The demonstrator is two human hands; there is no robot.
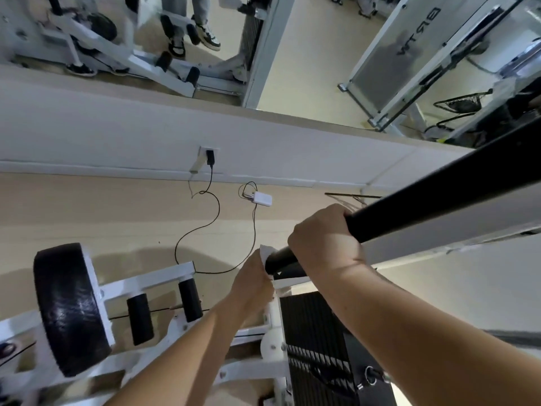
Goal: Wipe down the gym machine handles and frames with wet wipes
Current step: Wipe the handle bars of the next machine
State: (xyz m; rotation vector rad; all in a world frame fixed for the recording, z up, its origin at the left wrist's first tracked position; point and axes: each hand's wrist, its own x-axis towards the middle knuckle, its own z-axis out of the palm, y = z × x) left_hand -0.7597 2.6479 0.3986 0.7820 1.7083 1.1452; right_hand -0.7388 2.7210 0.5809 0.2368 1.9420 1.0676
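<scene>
Floor [87, 218]: tan, running from the white wall down to the machine at the bottom of the view.
Wall [117, 127]: a low white band under a mirror; a socket [208, 150] in it carries a black plug.
Mirror [307, 54]: shows white machine frames and a person's shoes.
Bar [439, 200]: a long black handle slanting from the upper right down to the middle, its end near the left hand.
Machine frame [152, 279]: white tubing at the lower left, carrying a round black pad [70, 309] and two short black rollers [190, 300].
Weight stack [316, 347]: black plates below the bar's end, between the two forearms.
Right hand [325, 238]: fingers curled over the bar, gripping it just above its end.
Left hand [254, 282]: fingers wrapped round the very end of the bar, holding the wipe against it.
Cable [205, 227]: thin and black, looping over the floor from the plug toward a small white box [262, 198].
Wipe [265, 253]: white, bunched between the left hand and the bar's end, only an edge showing.
</scene>
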